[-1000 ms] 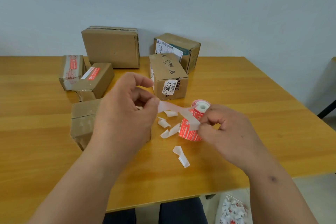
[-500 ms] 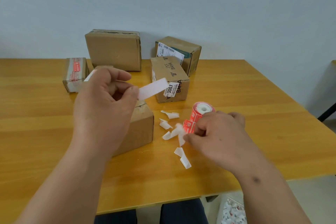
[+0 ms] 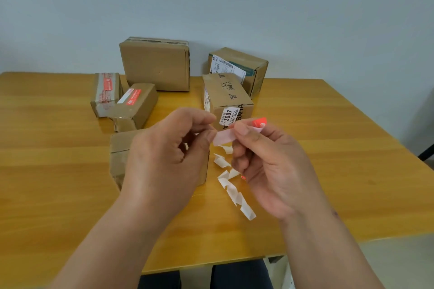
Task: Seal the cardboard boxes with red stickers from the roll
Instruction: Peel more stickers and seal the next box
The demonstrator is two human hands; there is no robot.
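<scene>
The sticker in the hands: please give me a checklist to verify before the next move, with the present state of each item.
1. Sticker held by both the left hand and the right hand: ok.
2. Red sticker corner lifted from the backing: ok.
3. Backing fully removed: not ok.
4. Nearest box within reach: ok, directly behind the left hand.
5. Its flaps closed: cannot tell, hidden.
6. Roll in sight: not ok, mostly hidden behind the right hand.

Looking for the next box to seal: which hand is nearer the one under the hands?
Left. The left hand hovers right over the unsealed box, hiding much of it; the right hand is off to its right, above the paper scraps.
</scene>
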